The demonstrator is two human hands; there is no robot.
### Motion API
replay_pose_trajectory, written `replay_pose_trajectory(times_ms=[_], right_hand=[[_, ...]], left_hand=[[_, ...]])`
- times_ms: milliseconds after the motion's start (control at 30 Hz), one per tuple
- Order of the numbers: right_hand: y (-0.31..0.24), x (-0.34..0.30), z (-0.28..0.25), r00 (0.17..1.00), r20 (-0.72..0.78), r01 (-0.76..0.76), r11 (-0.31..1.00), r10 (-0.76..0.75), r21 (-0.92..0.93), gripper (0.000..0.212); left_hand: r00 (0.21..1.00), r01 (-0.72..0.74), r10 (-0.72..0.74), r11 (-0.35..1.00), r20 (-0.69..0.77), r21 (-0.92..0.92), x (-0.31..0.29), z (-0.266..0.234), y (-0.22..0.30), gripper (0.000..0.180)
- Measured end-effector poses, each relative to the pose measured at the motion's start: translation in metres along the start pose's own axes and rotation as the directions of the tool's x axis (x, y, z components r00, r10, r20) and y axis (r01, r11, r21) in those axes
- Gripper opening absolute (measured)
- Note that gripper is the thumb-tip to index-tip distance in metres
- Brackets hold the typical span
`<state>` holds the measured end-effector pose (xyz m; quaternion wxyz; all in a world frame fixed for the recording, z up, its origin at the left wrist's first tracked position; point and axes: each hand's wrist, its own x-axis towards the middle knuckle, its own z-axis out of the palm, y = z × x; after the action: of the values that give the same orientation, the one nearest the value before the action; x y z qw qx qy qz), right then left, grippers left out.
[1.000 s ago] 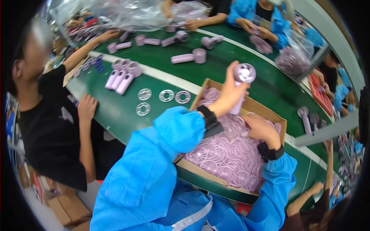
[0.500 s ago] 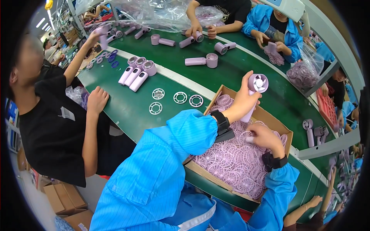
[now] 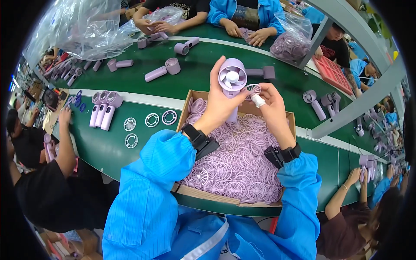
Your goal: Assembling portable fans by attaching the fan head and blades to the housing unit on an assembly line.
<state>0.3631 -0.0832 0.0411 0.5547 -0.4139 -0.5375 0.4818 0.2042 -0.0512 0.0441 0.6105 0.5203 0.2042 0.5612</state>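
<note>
Wrapped around a pale purple handheld fan (image 3: 232, 77), my left hand (image 3: 215, 102) keeps it upright above a cardboard box. The fan's round head faces me with its white blades uncovered. My right hand (image 3: 274, 110), with a white covering on one fingertip, pinches a purple spoked fan grille (image 3: 253, 89) just right of the fan head. Left fingertips are close to that grille; whether they touch it I cannot tell. Below both hands, the cardboard box (image 3: 291, 125) is filled with many loose purple grilles (image 3: 234, 167).
Three fans (image 3: 102, 112) lie side by side on the green table at left, near several white rings (image 3: 151, 120). More fans (image 3: 164, 70) lie on the green belt beyond. A grey metal post (image 3: 346, 104) rises at right. Co-workers sit at left, right and opposite.
My right hand has risen out of the box with a grille and come beside the fan. The fan now faces me more squarely. My view has swung to the right.
</note>
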Motion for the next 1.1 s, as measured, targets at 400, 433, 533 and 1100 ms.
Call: replay_pose_trajectory(times_ms=[400,433,533,1100], right_hand=[[-0.015,-0.007,-0.009,0.981,0.13,-0.177,0.943,0.145,0.282,0.024],[-0.01,-0.006,-0.007,0.986,0.11,-0.153,0.943,0.125,0.296,0.025],[-0.003,-0.005,-0.007,0.994,0.066,-0.102,0.942,0.086,0.321,0.029],[-0.01,-0.008,-0.007,0.99,0.098,0.09,0.989,-0.102,0.121,0.043]], left_hand=[[0.986,-0.162,0.164,0.985,-0.026,0.061,-0.004,0.004,-0.002,0.092],[0.986,-0.162,0.164,0.985,-0.021,0.065,-0.004,0.004,-0.003,0.092],[0.987,-0.16,0.161,0.985,-0.008,0.07,-0.003,0.005,-0.005,0.092],[0.994,-0.107,0.102,0.975,0.032,0.194,0.005,-0.002,-0.018,0.083]])
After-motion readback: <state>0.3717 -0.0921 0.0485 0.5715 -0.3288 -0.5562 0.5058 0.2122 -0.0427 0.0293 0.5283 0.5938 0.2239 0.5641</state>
